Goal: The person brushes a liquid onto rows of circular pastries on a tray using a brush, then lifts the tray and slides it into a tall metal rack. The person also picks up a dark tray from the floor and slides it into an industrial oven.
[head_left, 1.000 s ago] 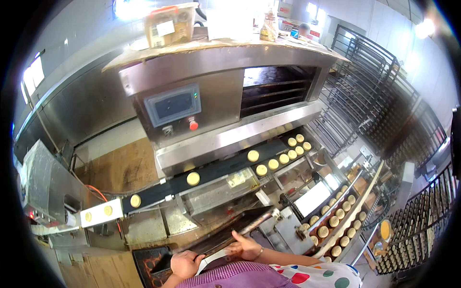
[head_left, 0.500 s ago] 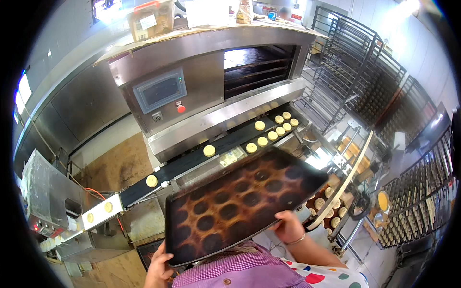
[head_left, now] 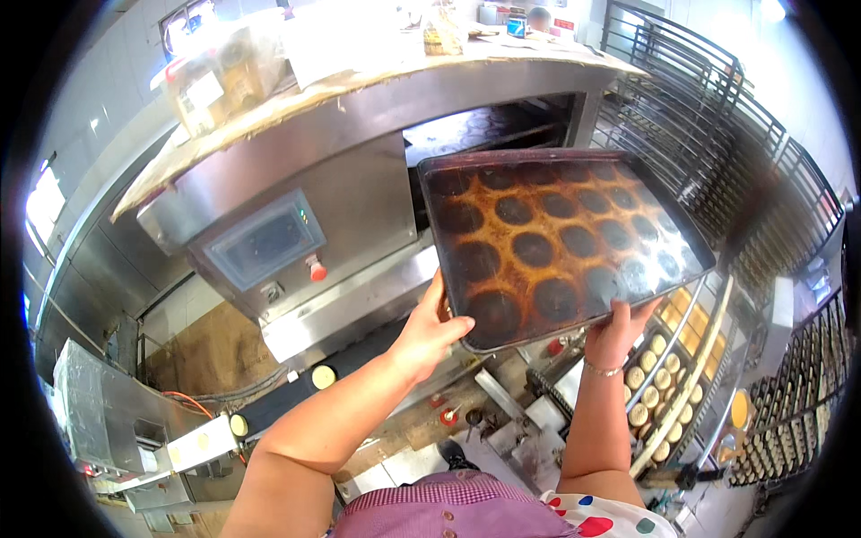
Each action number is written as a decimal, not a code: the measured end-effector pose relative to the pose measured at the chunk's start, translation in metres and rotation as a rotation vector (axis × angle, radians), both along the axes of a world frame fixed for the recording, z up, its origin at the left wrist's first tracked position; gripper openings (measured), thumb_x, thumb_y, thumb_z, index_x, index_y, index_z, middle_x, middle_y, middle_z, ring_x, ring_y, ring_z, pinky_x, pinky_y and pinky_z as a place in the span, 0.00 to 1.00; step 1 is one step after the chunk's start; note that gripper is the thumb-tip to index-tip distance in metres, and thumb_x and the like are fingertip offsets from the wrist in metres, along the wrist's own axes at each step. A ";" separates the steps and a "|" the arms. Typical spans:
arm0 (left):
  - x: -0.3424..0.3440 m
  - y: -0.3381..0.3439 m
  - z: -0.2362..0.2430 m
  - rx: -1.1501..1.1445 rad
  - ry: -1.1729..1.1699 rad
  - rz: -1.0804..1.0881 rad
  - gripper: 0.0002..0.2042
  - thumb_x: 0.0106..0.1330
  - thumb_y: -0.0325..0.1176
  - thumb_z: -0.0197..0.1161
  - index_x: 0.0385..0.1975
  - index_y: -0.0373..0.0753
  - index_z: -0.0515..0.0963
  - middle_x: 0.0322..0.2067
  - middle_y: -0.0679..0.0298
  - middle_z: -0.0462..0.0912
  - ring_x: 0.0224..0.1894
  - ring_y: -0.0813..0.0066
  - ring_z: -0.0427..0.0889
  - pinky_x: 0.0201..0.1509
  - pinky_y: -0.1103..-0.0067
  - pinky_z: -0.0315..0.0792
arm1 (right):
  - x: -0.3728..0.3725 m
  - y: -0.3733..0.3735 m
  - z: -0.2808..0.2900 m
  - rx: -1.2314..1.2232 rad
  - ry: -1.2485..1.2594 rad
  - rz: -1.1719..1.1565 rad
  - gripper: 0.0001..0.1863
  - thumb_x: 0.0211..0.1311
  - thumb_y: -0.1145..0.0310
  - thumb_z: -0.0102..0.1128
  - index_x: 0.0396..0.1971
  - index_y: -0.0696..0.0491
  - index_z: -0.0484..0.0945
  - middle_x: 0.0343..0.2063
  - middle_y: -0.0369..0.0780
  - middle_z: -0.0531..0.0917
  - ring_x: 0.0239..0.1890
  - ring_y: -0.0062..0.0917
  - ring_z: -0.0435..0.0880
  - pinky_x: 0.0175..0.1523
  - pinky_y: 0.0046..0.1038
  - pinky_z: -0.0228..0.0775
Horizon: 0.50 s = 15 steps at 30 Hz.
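Both my hands hold up a dark baking tray [head_left: 570,219], its surface stained brown with rows of round black marks. My left hand [head_left: 429,330] grips the near left corner, thumb over the rim. Along the near edge, toward the right, my right hand [head_left: 619,334] is closed on the tray, with a bracelet at the wrist. Nothing lies on the tray. It hangs in front of the steel machine's opening and hides part of the conveyor. On the dark conveyor belt [head_left: 289,400] a round pale pastry [head_left: 324,377] shows just left of my left forearm.
A steel machine with a screen [head_left: 265,240] and a red button [head_left: 317,270] stands ahead. At the right, a tray of round pastries [head_left: 662,394] sits behind a curved pale bar [head_left: 686,381]. Metal racks [head_left: 682,108] stand at the back right; a filled rack [head_left: 789,394] is near right.
My hands have raised the baking tray and carried it forward and to the right, up to the machine's opening. The view has shifted, and more of the floor shows below.
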<state>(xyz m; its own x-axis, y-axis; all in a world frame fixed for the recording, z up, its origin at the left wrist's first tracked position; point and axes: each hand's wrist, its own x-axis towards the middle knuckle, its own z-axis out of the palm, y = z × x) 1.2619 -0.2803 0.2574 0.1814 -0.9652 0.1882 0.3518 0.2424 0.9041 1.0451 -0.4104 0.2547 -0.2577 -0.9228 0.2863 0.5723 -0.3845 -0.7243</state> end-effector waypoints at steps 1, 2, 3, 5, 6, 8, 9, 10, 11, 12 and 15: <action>0.007 -0.021 0.006 -0.027 0.001 0.016 0.42 0.49 0.15 0.51 0.68 0.40 0.46 0.63 0.65 0.56 0.66 0.74 0.53 0.66 0.79 0.48 | 0.011 -0.028 0.000 -0.056 -0.023 0.022 0.42 0.43 0.81 0.44 0.66 0.51 0.49 0.54 0.42 0.65 0.53 0.33 0.68 0.54 0.30 0.64; 0.015 -0.041 0.010 -0.032 -0.030 0.062 0.41 0.47 0.17 0.53 0.67 0.38 0.48 0.62 0.65 0.58 0.65 0.73 0.55 0.68 0.76 0.47 | 0.025 -0.050 0.004 -0.045 -0.011 0.028 0.41 0.43 0.81 0.44 0.65 0.52 0.50 0.55 0.42 0.65 0.54 0.31 0.67 0.55 0.29 0.62; 0.024 -0.059 0.013 -0.016 -0.053 0.071 0.40 0.49 0.17 0.52 0.67 0.38 0.49 0.61 0.65 0.60 0.64 0.73 0.57 0.67 0.77 0.50 | 0.037 -0.080 0.002 -0.118 -0.017 0.028 0.40 0.44 0.81 0.45 0.64 0.52 0.52 0.55 0.42 0.65 0.48 0.29 0.71 0.47 0.25 0.67; 0.045 -0.096 0.019 0.008 -0.105 0.139 0.38 0.52 0.17 0.52 0.67 0.39 0.49 0.60 0.65 0.62 0.61 0.74 0.61 0.64 0.77 0.55 | 0.052 -0.142 -0.009 -0.083 0.196 0.033 0.38 0.47 0.78 0.48 0.64 0.51 0.53 0.51 0.40 0.68 0.38 0.24 0.73 0.36 0.20 0.67; 0.065 -0.113 0.012 0.026 -0.111 0.151 0.36 0.56 0.18 0.53 0.67 0.43 0.50 0.57 0.65 0.65 0.57 0.74 0.65 0.61 0.76 0.60 | 0.070 -0.161 -0.006 -0.058 0.224 0.071 0.37 0.49 0.77 0.50 0.63 0.51 0.53 0.48 0.39 0.70 0.34 0.21 0.73 0.30 0.19 0.67; 0.091 -0.129 0.019 0.141 -0.128 0.227 0.32 0.64 0.30 0.54 0.67 0.49 0.50 0.54 0.67 0.68 0.54 0.75 0.68 0.57 0.74 0.63 | 0.118 -0.195 0.011 -0.074 0.051 0.272 0.44 0.54 0.74 0.54 0.68 0.46 0.40 0.43 0.37 0.73 0.28 0.19 0.73 0.19 0.18 0.62; 0.098 -0.137 0.026 0.194 -0.111 0.254 0.31 0.67 0.34 0.53 0.68 0.50 0.49 0.54 0.67 0.69 0.53 0.75 0.68 0.56 0.74 0.64 | 0.136 -0.221 0.004 0.117 0.086 0.195 0.46 0.55 0.70 0.57 0.69 0.46 0.38 0.43 0.40 0.73 0.26 0.20 0.72 0.18 0.19 0.61; 0.107 -0.139 0.022 0.191 -0.136 0.200 0.29 0.69 0.40 0.50 0.68 0.47 0.47 0.58 0.67 0.66 0.54 0.74 0.70 0.54 0.75 0.64 | 0.160 -0.231 0.002 0.215 0.198 0.216 0.47 0.56 0.68 0.58 0.69 0.47 0.36 0.44 0.44 0.72 0.24 0.23 0.72 0.19 0.22 0.68; 0.114 -0.130 0.010 0.190 -0.179 0.217 0.29 0.70 0.40 0.50 0.68 0.45 0.47 0.59 0.66 0.64 0.55 0.73 0.70 0.54 0.75 0.64 | 0.191 -0.227 0.002 0.216 0.166 0.308 0.48 0.55 0.69 0.58 0.68 0.44 0.33 0.44 0.47 0.71 0.23 0.25 0.72 0.24 0.29 0.76; 0.114 -0.115 -0.007 0.185 -0.221 0.228 0.29 0.70 0.40 0.49 0.68 0.43 0.47 0.60 0.64 0.63 0.56 0.72 0.70 0.54 0.75 0.64 | 0.221 -0.228 -0.004 0.236 0.147 0.392 0.51 0.55 0.72 0.58 0.68 0.40 0.29 0.44 0.46 0.71 0.24 0.27 0.74 0.27 0.35 0.80; 0.113 -0.040 -0.068 0.297 -0.478 0.193 0.30 0.70 0.40 0.49 0.66 0.37 0.46 0.62 0.57 0.60 0.57 0.68 0.71 0.55 0.75 0.66 | 0.296 -0.232 0.009 0.269 0.152 0.477 0.52 0.54 0.77 0.53 0.67 0.38 0.24 0.42 0.46 0.72 0.26 0.31 0.77 0.26 0.35 0.79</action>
<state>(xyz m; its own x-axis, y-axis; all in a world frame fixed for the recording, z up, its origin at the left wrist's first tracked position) 1.3748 -0.3203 0.1892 0.3209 -0.9469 0.0189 -0.1359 -0.0263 0.9904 1.3414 -0.6426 0.2638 0.2314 -0.9725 0.0268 0.5194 0.1002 -0.8486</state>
